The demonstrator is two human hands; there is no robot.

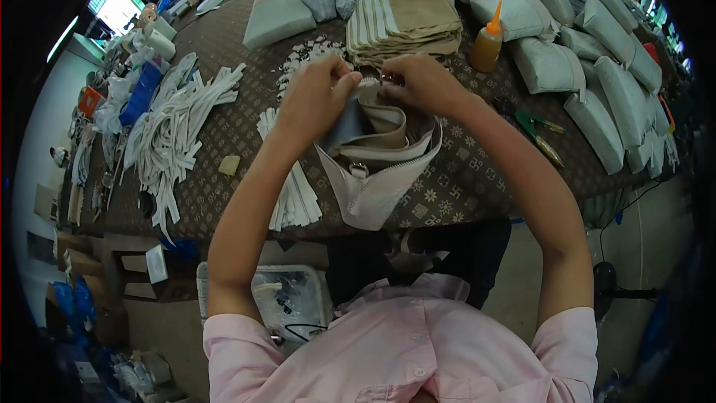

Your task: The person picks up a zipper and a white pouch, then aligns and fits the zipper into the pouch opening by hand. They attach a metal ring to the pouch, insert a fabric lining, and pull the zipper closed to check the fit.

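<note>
Left hand [317, 97]: fingers curled shut, pinching the top edge of the pouch [377, 172] at its left side.
Right hand [421, 82]: fingers closed on the same top edge, just beside the left hand; a small metal part shows between the fingertips, too small to identify.
Pouch: pale beige, held up above the near edge of the table [224, 45], mouth spread open, grey lining visible, zipper running down its right side.
Table: brown patterned cover.
White strips [175, 127]: loose heap left of the hands, well apart from them.
Strip bundle [298, 201]: flat on the table, partly under the left forearm.
Fabric stack [406, 22]: folded beige pieces, just beyond the hands.
Orange bottle [486, 45]: upright, right of the stack.
Green-handled tool [537, 130]: lying right of the right forearm.
Padded pieces [597, 82]: pale, lined up along the right side of the table.
</note>
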